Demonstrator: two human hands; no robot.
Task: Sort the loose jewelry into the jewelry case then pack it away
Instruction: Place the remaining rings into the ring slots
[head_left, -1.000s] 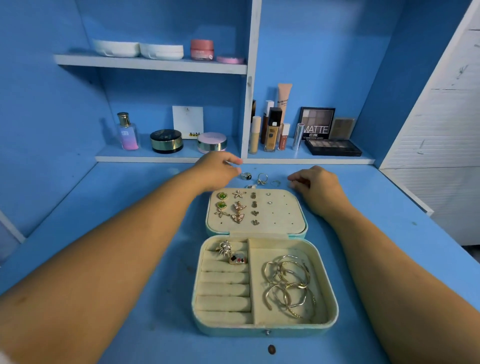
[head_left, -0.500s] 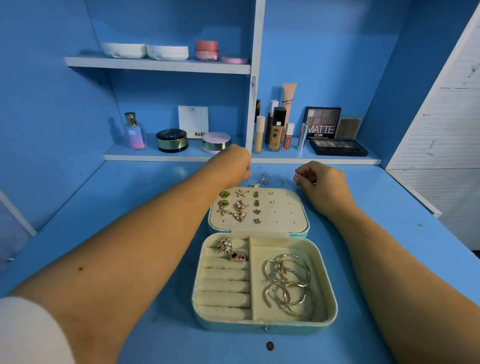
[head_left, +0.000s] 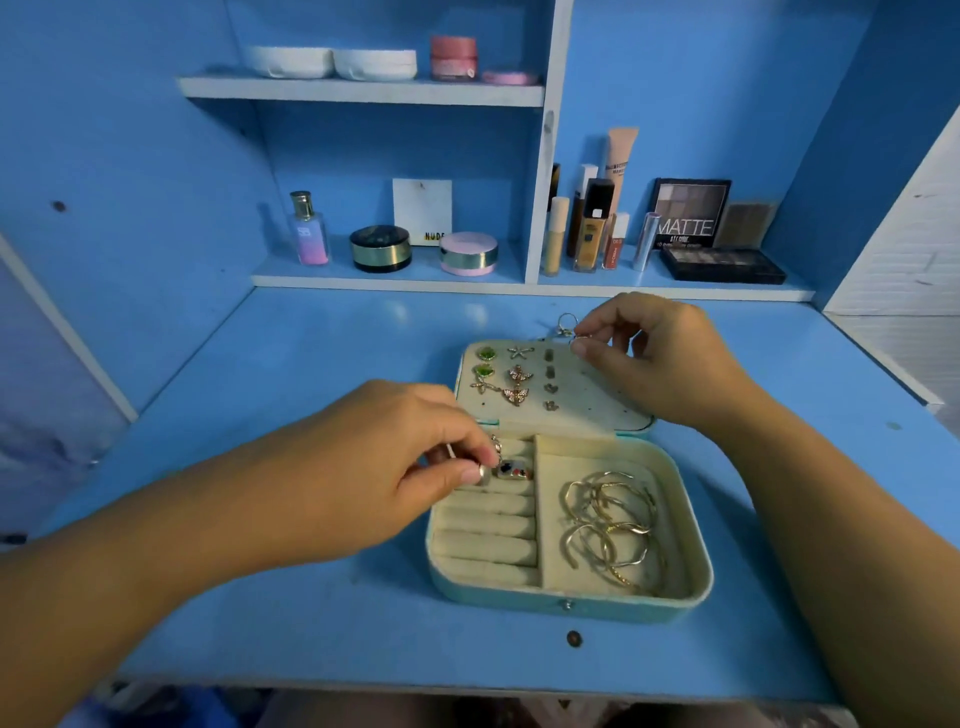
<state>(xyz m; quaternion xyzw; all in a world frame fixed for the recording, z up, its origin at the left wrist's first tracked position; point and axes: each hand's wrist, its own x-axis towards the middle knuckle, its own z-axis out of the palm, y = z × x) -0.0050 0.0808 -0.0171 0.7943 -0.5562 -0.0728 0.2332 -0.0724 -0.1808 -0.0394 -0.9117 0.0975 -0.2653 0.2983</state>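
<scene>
The jewelry case (head_left: 691, 587) lies open on the blue surface (head_left: 311, 364), with earrings (head_left: 511, 374) pinned in its lid and bangles (head_left: 610, 525) in its right compartment. Over its left ring rolls, the left hand (head_left: 384, 467) pinches a silver ring (head_left: 484, 474) between its fingers. At the lid's far right corner, the right hand (head_left: 660, 358) pinches a small ring (head_left: 579, 340). A loose ring (head_left: 566, 325) lies just beyond the case.
</scene>
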